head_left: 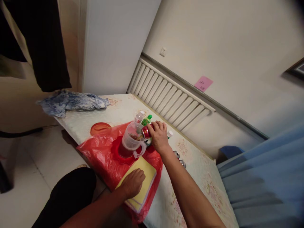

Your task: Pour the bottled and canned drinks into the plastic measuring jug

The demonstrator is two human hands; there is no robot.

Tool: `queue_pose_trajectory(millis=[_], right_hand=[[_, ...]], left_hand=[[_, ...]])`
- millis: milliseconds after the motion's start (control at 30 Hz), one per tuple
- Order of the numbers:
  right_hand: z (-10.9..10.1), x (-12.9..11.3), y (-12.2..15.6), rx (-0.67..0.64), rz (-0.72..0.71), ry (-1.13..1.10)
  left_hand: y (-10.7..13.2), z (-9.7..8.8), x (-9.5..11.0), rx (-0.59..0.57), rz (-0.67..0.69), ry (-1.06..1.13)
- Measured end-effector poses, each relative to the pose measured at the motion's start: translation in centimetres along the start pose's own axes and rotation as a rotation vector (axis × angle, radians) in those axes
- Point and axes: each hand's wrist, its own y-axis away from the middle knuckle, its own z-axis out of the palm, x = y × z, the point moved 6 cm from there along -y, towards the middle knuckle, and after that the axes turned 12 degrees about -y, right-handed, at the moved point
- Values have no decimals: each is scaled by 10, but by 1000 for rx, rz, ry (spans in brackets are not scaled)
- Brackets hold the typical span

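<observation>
My right hand (158,135) is wrapped round a red drink can (146,131), tipped over the mouth of a clear plastic jug (132,140) that holds dark red liquid. The jug stands on a red plastic bag (102,152) spread on the table (209,177). My left hand (133,183) lies knuckles up on a yellow pad (148,172) at the bag's near edge, fingers curled loosely, holding nothing. Behind the jug stand a clear bottle (139,116) and a green-capped bottle (147,119).
An orange lid (100,129) lies left of the jug. A blue patterned cloth (71,102) sits at the table's far end. Two cans (180,159) stand right of my forearm. A radiator (166,95) runs along the wall; blue fabric (266,177) is at right.
</observation>
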Motion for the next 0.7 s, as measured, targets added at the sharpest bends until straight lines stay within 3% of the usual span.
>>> queue_pose_trajectory(millis=[700], right_hand=[[2, -2, -2, -15, -16, -5]], left_hand=[[0, -6, 1, 17, 2, 8]])
